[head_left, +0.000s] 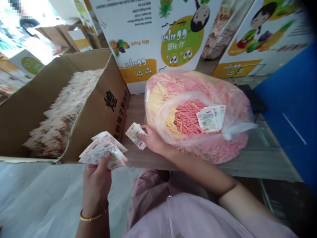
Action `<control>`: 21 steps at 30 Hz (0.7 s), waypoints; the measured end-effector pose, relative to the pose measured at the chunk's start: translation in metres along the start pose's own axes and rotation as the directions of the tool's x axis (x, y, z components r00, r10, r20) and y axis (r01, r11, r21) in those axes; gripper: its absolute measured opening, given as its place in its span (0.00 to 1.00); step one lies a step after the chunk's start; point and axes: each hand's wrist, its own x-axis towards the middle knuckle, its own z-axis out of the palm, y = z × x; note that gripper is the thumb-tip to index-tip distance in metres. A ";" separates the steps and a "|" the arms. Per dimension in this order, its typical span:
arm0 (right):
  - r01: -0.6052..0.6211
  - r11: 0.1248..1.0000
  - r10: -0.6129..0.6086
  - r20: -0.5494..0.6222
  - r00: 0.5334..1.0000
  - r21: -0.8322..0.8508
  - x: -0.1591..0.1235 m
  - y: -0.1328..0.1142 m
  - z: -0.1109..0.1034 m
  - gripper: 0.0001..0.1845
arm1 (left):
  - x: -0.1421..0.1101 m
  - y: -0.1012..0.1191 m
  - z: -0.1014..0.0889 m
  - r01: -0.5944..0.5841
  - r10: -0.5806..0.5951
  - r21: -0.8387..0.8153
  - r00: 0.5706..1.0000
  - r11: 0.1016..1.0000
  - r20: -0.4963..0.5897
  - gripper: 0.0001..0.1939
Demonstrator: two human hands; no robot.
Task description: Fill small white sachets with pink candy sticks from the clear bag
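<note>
Pink shirt [188, 215] | left hand [96, 185]: fingers holding printed packets [102, 150] | right hand [153, 140]: fingers pinching printed packet [135, 135]

Packing room, with printed cartons [178, 43] and a filled cardboard box [109, 105]

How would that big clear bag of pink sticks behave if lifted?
The clear bag would probably feel floppy, its thin plastic slumping around loose sticks. It is likely light for its size, though sticks might spill from its opening.

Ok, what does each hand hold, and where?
Left hand grips fanned printed packets by their lower edges; right hand pinches a smaller bunch by its right end.
</note>
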 end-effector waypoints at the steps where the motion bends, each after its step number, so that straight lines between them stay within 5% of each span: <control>1: -0.020 0.999 0.020 -0.017 1.000 -0.031 0.011 0.010 0.014 0.15 | -0.001 -0.008 -0.005 0.035 -0.035 0.016 0.999 0.999 0.018 0.18; 5: -0.081 0.992 0.085 0.029 0.996 -0.099 0.047 0.023 0.041 0.16 | 0.007 -0.045 -0.005 0.165 -0.167 0.033 0.979 0.986 0.114 0.24; 8: -0.012 0.983 0.004 -0.046 0.999 -0.185 0.048 0.020 0.042 0.21 | 0.017 -0.066 0.003 0.223 -0.220 0.003 0.963 0.975 0.153 0.26; 10: -0.005 0.998 0.001 -0.070 0.998 -0.056 0.042 0.018 0.037 0.19 | 0.022 -0.075 0.009 0.255 -0.248 -0.023 0.954 0.967 0.170 0.27; 14: -0.115 0.972 0.082 0.161 0.984 0.207 0.026 0.012 0.021 0.23 | 0.028 -0.084 0.016 0.303 -0.280 -0.095 0.938 0.948 0.202 0.28; 17: -0.053 0.994 0.037 0.163 0.986 0.097 0.016 0.006 0.013 0.13 | 0.031 -0.087 0.019 0.326 -0.292 -0.115 0.926 0.939 0.238 0.28; 21: 0.055 0.995 -0.044 0.128 0.991 -0.083 0.001 -0.006 0.009 0.16 | 0.029 -0.085 0.022 0.347 -0.314 -0.094 0.914 0.933 0.257 0.28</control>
